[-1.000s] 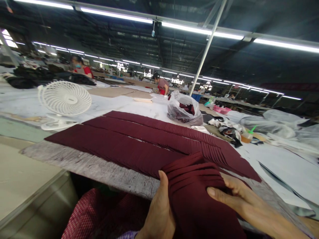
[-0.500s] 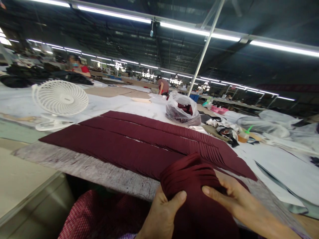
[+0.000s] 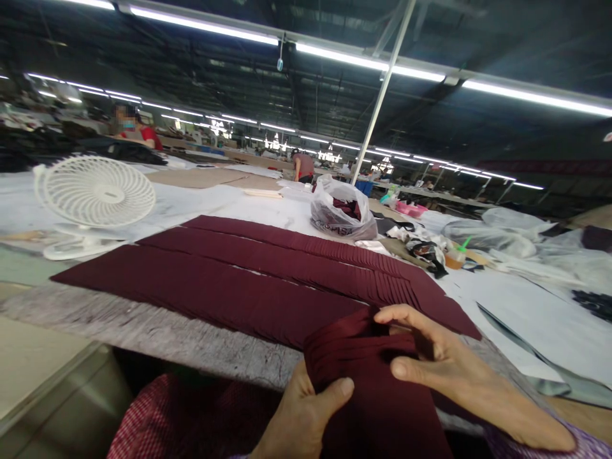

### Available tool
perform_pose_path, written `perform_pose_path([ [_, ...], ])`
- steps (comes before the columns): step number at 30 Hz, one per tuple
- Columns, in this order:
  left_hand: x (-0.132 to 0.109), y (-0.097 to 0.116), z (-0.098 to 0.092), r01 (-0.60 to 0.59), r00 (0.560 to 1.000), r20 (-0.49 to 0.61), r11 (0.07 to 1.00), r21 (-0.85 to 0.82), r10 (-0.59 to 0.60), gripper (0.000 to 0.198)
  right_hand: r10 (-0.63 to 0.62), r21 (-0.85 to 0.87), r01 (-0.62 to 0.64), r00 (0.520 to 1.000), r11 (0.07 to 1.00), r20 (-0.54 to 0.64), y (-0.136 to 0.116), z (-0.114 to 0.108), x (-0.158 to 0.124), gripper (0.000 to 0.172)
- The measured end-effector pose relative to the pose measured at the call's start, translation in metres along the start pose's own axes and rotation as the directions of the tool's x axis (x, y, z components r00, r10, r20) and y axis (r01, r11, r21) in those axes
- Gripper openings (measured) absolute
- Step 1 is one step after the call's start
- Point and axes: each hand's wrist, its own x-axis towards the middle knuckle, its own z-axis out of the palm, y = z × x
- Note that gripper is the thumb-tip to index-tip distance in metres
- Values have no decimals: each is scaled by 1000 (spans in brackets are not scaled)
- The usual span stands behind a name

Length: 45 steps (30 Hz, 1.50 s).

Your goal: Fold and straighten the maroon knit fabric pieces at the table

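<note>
My left hand (image 3: pixel 306 408) is closed on a bunch of maroon fabric pieces (image 3: pixel 368 395), its thumb lying over the front. The bunch is folded over at the top, with several layered edges showing, and hangs down past the table edge. At the right side of the bunch is my right hand (image 3: pixel 444 370), thumb and index finger spread apart. Its fingertips are close to the folded top; some of its other fingers are hidden. Behind both hands, long overlapping rows of maroon fabric pieces (image 3: pixel 191 280) lie on a grey fibrous board (image 3: pixel 191 322).
A white fan (image 3: pixel 98 191) stands at the left. Beyond the rows are a clear plastic bag (image 3: pixel 325 207) with maroon cloth, fabric scraps (image 3: pixel 421 245) and a container of amber liquid (image 3: pixel 454 258). A greenish bin (image 3: pixel 67 401) is at lower left. Two people work farther back.
My right hand has loosened from the bunch, its index finger rising to the folded top and spreading from the thumb. My left hand keeps its hold. The view has shifted slightly right.
</note>
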Motion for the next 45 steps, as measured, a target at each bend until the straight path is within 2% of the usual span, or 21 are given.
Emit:
perform_pose_path([
  [5, 1, -2, -2, 13, 1000, 28, 1000, 16, -13, 46, 41, 63, -46, 996, 997, 86, -5, -3, 2, 55],
  [11, 3, -6, -7, 13, 999, 42, 999, 41, -14, 57, 70, 54, -75, 994, 996, 84, -10, -4, 1, 52],
  [20, 0, 0, -10, 30, 999, 27, 983, 184, -35, 43, 51, 65, -57, 996, 996, 78, -6, -10, 1, 51],
  [25, -1, 8, -4, 23, 1000, 14, 994, 103, -24, 49, 102, 208, -149, 970, 967, 220, 0, -7, -2, 52],
  [29, -1, 11, -4, 5, 1000, -28, 992, 125, -1, 39, 52, 332, -144, 961, 932, 270, 5, -4, -3, 56],
  [33, -1, 11, -4, -44, 995, -81, 994, 101, 52, 39, 19, 332, -124, 953, 935, 303, 4, 1, -2, 53],
  [37, -1, 9, -2, -87, 981, -172, 996, -3, 85, 59, -3, 337, -99, 957, 936, 290, 8, 13, -4, 40],
  [40, 0, 6, 0, -112, 976, -194, 993, -35, 103, 71, 67, 303, -133, 973, 944, 219, 17, 21, -6, 30],
  [43, 1, 5, 0, -103, 979, -181, 994, -20, 98, 69, 125, 257, -159, 981, 953, 145, 26, 21, -8, 23],
  [45, 1, 7, 1, -110, 986, -132, 994, -25, 106, 63, 129, 213, -152, 985, 965, 117, 30, 17, -9, 22],
])
